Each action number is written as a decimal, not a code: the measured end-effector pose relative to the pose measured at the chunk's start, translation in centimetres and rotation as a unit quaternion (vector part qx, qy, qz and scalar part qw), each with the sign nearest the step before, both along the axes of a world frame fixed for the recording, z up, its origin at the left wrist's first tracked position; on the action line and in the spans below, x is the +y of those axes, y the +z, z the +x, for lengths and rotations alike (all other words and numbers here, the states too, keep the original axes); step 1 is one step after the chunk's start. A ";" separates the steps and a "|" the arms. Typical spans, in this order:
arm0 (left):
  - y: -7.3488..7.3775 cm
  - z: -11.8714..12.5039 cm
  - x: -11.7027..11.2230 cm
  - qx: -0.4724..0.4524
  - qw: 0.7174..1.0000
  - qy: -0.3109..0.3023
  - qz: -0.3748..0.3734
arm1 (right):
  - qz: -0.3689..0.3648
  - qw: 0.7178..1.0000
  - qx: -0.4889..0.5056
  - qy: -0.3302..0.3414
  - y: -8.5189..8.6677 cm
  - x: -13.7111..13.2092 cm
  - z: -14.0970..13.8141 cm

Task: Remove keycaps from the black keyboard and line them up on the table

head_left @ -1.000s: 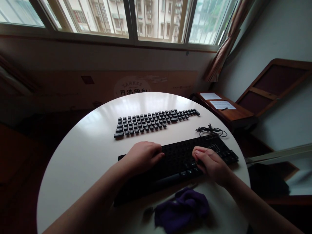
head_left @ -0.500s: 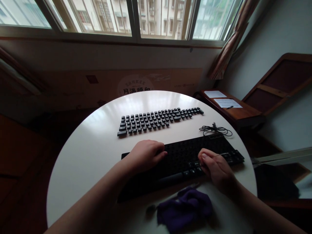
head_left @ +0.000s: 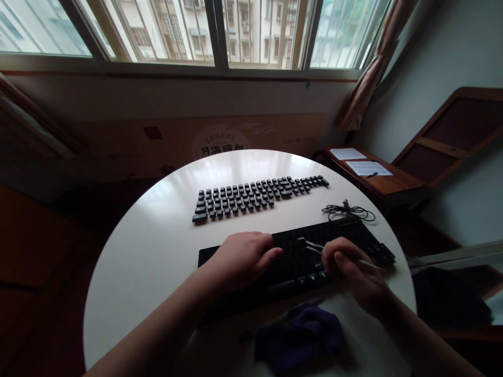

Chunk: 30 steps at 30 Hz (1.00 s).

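A black keyboard with most of its keycaps off lies on the round white table. Across its back left part rests my left hand, fingers curled down and thumb pointing right; whatever is under the fingers is hidden. My right hand is closed around a thin two-pronged metal puller. Its bent tips point left over the middle of the keyboard. Several keycaps still sit along the front row, and others at the right end. Behind the keyboard, removed black keycaps stand in slanted rows.
A coiled black cable lies behind the keyboard's right end. In front is a crumpled purple cloth, with a slim, dim item beside it. A wooden side surface at the right bears papers and a pen.
The metal puller's prongs now show left of my right hand, which has turned. My left hand has shifted slightly right over the keyboard. The view has tilted a little upward.
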<state>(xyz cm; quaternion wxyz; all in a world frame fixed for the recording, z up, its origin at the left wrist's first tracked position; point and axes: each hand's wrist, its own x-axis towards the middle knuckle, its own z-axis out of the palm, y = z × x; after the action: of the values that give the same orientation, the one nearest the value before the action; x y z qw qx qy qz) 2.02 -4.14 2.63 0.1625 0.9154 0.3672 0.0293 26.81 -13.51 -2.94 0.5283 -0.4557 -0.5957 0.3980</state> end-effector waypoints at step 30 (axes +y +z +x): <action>0.5 0.6 -1.3 -0.164 0.985 -0.012 -0.050 | 0.293 0.915 -0.268 -0.068 -0.6 -1.3 -0.9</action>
<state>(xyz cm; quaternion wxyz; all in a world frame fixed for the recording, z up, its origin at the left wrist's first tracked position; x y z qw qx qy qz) 2.66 -5.48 3.15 0.2664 0.8932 0.3257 0.1588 25.89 -14.76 -3.52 0.4846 -0.4091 -0.7725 0.0313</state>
